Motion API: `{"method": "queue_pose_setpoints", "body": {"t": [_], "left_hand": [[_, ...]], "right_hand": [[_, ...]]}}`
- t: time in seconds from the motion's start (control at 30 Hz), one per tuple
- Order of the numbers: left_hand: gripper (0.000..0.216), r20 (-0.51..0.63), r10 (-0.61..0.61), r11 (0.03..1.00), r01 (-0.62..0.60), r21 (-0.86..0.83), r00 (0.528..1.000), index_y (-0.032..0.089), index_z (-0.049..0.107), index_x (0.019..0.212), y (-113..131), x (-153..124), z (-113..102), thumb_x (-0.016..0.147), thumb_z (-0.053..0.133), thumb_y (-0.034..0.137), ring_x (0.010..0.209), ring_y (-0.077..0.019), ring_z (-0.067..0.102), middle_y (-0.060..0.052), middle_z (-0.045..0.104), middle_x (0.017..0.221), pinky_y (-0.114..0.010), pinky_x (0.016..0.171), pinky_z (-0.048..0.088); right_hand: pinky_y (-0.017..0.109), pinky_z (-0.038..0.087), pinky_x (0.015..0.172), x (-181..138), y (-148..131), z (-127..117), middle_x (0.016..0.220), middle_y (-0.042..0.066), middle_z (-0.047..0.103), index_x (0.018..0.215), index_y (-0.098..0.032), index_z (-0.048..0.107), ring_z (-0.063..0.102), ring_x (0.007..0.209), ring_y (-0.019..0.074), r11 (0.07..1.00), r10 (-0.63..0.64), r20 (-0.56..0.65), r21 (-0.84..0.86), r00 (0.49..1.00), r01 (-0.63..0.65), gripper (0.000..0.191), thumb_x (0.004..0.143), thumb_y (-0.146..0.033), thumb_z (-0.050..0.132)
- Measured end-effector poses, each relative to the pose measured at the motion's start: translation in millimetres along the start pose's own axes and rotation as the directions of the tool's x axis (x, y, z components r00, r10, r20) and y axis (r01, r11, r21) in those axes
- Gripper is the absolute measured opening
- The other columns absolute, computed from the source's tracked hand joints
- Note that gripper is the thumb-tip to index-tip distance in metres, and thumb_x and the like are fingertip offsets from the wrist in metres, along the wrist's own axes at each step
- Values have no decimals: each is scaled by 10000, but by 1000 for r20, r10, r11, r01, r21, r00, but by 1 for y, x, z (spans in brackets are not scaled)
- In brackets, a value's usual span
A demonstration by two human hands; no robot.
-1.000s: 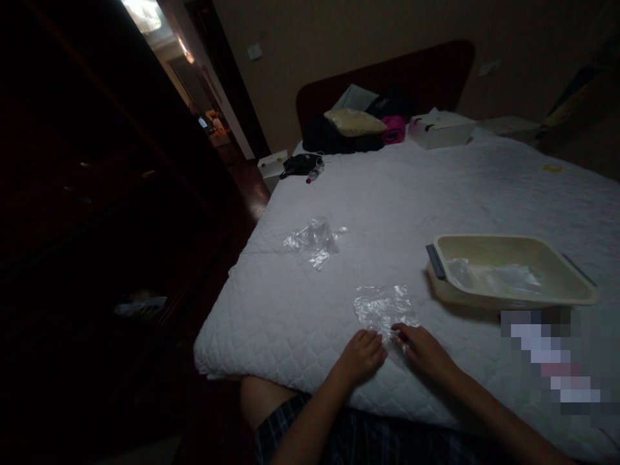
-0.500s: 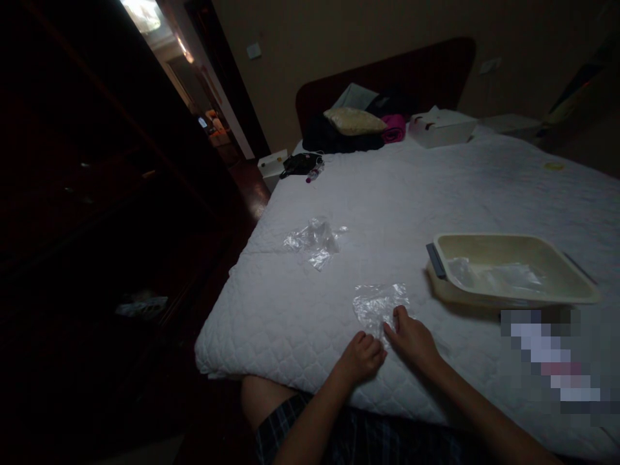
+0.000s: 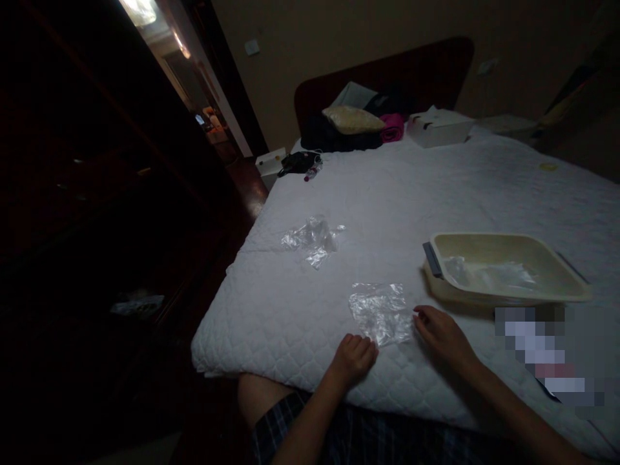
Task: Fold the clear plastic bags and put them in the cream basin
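Observation:
A flat clear plastic bag (image 3: 380, 311) lies on the white quilted bed (image 3: 397, 206) near its front edge. My left hand (image 3: 354, 356) rests on the quilt at the bag's near left corner, fingers curled under, touching or pinching its edge. My right hand (image 3: 442, 333) lies at the bag's right edge with fingers bent, fingertips at the plastic. A second, crumpled clear bag (image 3: 311, 237) lies further back to the left.
A cream plastic basin (image 3: 504, 268) with clear plastic inside stands to the right. Dark clothes, a pillow, a pink item and a white box (image 3: 438, 127) sit by the headboard. The bed's left edge drops to a dark floor.
My right hand has slid from the middle of the bag's near edge out to its right side, and the bag lies flatter. My left hand has hardly moved.

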State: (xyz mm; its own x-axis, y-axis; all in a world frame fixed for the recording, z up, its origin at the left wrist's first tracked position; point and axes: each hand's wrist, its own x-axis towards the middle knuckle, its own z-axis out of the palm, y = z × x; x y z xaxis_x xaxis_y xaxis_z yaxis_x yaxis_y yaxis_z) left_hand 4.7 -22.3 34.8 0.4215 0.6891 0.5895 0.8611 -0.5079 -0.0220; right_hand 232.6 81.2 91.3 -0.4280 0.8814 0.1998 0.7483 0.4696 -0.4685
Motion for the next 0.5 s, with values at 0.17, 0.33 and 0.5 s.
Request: {"method": "queue_pose_setpoints", "body": {"t": [0.17, 0.33, 0.5], "left_hand": [[101, -30, 3, 1000, -3, 5, 1000, 153, 582, 914, 9, 3, 1, 834, 533, 190, 854, -191, 602, -76, 654, 908, -344, 732, 449], [180, 54, 31, 999, -29, -38, 998, 118, 577, 1001, 18, 19, 15, 864, 482, 185, 1041, -221, 560, -118, 631, 1061, -369, 858, 447], [157, 102, 26, 997, -19, -68, 994, 139, 575, 990, 19, 21, 23, 864, 495, 190, 956, -190, 597, -91, 650, 1007, -360, 864, 456]], "right_hand": [[393, 423, 825, -37, 26, 1, 1020, 130, 632, 1045, -147, 575, 573, 945, 240, 945, -302, -40, -146, 953, 293, 286, 806, -195, 424], [449, 372, 899, -48, 22, 14, 1154, 107, 598, 1148, -215, 540, 535, 1059, 228, 864, -466, 35, -199, 884, 464, 383, 814, -99, 392], [464, 344, 933, -39, 7, 19, 1091, 77, 641, 1115, -243, 559, 564, 1027, 199, 853, -504, 88, -110, 860, 511, 377, 833, -76, 372]]}}
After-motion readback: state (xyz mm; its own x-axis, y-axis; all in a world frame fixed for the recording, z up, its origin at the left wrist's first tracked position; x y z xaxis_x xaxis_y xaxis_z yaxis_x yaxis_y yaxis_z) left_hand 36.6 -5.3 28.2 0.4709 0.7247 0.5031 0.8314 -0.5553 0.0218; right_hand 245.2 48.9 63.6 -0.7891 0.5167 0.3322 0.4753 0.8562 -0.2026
